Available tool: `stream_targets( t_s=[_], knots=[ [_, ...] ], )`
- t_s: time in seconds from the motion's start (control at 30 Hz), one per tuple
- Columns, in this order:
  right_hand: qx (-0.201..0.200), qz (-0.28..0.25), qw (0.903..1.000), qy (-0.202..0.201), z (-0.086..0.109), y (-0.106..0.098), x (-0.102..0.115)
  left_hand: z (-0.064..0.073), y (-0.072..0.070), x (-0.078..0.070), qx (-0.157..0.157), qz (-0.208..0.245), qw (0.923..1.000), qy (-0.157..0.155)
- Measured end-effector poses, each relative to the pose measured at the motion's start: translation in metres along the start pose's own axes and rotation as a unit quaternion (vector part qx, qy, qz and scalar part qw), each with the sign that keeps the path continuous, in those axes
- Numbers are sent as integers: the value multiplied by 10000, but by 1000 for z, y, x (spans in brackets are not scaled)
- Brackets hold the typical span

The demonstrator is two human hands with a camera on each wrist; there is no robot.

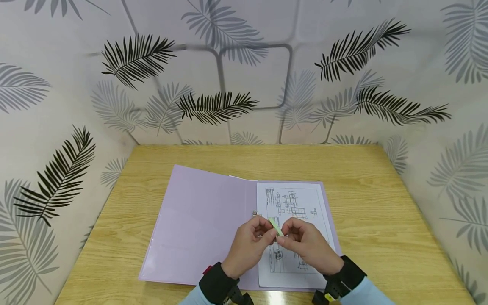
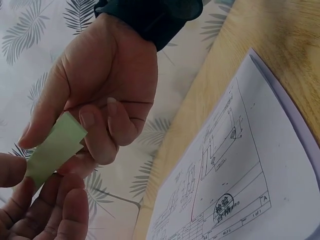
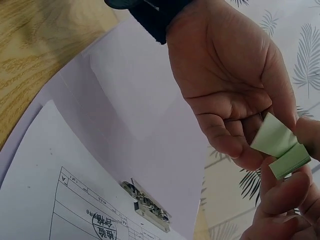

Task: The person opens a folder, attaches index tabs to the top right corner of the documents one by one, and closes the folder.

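Observation:
Over the open folder, both hands hold a small pad of pale green sticky notes (image 1: pixel 276 227) between them. My left hand (image 1: pixel 248 245) pinches the pad (image 3: pixel 290 162) with thumb and fingers. In the right wrist view, one green sheet (image 3: pixel 272 136) stands away from the stack at an angle, and my right hand (image 1: pixel 312 248) pinches it between thumb and fingers. The left wrist view shows the broad face of the green paper (image 2: pixel 56 151) between the two hands. Beneath them lies a printed technical drawing (image 1: pixel 295 271) in the folder's right half.
The lilac folder (image 1: pixel 198 224) lies open on the wooden table (image 1: pixel 381 237), its cover spread to the left. A metal clip (image 3: pixel 150 207) sits along the drawing's edge near the spine. Leaf-patterned cloth (image 1: pixel 259 127) stands behind and beside the table.

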State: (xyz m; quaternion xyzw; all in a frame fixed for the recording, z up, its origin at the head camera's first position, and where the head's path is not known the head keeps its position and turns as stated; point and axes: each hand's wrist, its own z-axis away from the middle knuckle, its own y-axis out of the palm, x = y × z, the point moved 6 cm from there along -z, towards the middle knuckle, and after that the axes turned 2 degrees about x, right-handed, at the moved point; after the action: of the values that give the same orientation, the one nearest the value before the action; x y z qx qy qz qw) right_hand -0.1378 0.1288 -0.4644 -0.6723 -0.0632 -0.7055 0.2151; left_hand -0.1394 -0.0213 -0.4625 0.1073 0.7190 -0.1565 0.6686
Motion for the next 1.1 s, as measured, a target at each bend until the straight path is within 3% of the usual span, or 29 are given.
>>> stream_targets(
  t_s=[0.1, 0.2, 0.3, 0.43, 0.53, 0.67, 0.93, 1.1],
  knots=[
    [-88, -8, 10000, 26, 0, -1, -2, 1, -1, 0, -49, -104, 9998, 130],
    [-313, 96, 9995, -24, 0, -3, -3, 1, -2, -3, -232, -726, 9963, 396],
    [-567, 405, 9974, -170, 0, -6, -3, 2, -2, -8, -444, -1544, 9839, 780],
    [-946, 1071, 9886, -482, 2, -10, 2, 3, -1, -11, -552, -2120, 9696, 1087],
    [-1207, 1439, 9803, -611, 3, -15, 4, 4, 0, -12, -547, -2271, 9662, 1091],
    [-1582, 1527, 9740, -543, 3, -28, 2, 4, -1, -10, -529, -2301, 9661, 1043],
    [-1879, 889, 9780, 157, 3, -66, -8, 5, -3, -6, -627, -2189, 9678, 1077],
    [-2083, 693, 9738, 601, 0, -101, -18, 6, -3, -7, -612, -2134, 9685, 1125]
  ],
)
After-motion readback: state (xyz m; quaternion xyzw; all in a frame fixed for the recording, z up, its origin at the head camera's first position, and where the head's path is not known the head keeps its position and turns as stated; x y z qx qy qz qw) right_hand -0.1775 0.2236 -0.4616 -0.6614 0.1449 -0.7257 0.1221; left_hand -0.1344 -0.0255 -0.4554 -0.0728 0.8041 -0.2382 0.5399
